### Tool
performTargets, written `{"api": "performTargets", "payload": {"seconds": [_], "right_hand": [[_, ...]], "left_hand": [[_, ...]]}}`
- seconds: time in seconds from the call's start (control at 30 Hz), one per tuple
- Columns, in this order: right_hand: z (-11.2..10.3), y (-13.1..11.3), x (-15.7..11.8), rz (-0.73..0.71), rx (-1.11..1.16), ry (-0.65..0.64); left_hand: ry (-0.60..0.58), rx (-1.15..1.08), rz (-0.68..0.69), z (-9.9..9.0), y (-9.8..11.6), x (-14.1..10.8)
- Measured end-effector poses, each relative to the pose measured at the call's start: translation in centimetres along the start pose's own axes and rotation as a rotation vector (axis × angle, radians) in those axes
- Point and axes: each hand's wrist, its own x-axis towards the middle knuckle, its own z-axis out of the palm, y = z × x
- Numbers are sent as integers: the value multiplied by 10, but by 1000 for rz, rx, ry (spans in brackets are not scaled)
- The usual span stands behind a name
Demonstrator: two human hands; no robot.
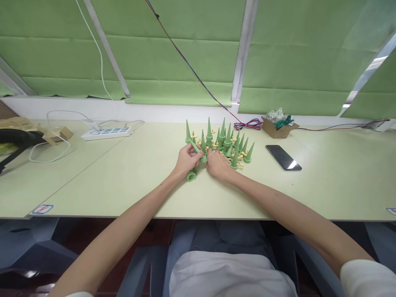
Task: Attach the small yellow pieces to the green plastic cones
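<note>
Several green pointed cones with small yellow pieces between them stand in a cluster on the pale table [123, 181]. At the cluster's left side, my left hand [186, 159] has its fingers closed on a tilted green cone [194, 146]. My right hand [217, 163] reaches into the front of the cluster with bent fingers; their tips are hidden among the cones, and what they hold, if anything, cannot be made out. Just below my left hand a green cone lies on its side, its round open base [191, 176] facing me. An upright cone [235, 156] stands right of my right hand.
A black phone [283, 157] lies to the right. Behind it are a small cardboard box [276, 131] with clear plastic and green material, and coiled red and blue wires [249, 124]. A white power strip [107, 133] and cables lie at the back left.
</note>
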Motion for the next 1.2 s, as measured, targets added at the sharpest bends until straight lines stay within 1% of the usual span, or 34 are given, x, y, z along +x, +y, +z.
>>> {"api": "performTargets", "payload": {"seconds": [0.17, 0.27, 0.37, 0.43, 0.5, 0.57, 0.63, 0.73, 0.93, 1.13, 1.2], "right_hand": [[4, 2, 4, -9, 34, 15], [6, 3, 1, -30, 50, 25], [7, 4, -6, -104, 65, 45], [8, 4, -9, -142, 64, 82], [7, 4, -10, -131, 51, 112], [6, 5, -7, -74, 39, 117], [5, 5, -3, -3, 44, 81], [4, 5, 2, 34, 59, 46], [2, 7, 2, 7, 130, 34], [0, 6, -5, -67, 175, 65], [1, 7, -4, -46, 169, 67]], "left_hand": [[2, 3, -10, 0, 1, 0], [9, 5, -13, 0, 2, 0], [10, 2, -10, 0, 2, 0], [8, 1, -8, 0, 1, 0], [5, 1, -9, 0, 0, 0], [5, 0, -9, 0, -1, 1], [2, -4, -6, 0, -1, 1], [2, -6, -7, 0, 0, 1], [5, 3, -24, 1, 2, -1], [1, 1, -17, 0, 2, 0], [2, -3, -18, 0, 1, 0]]}}
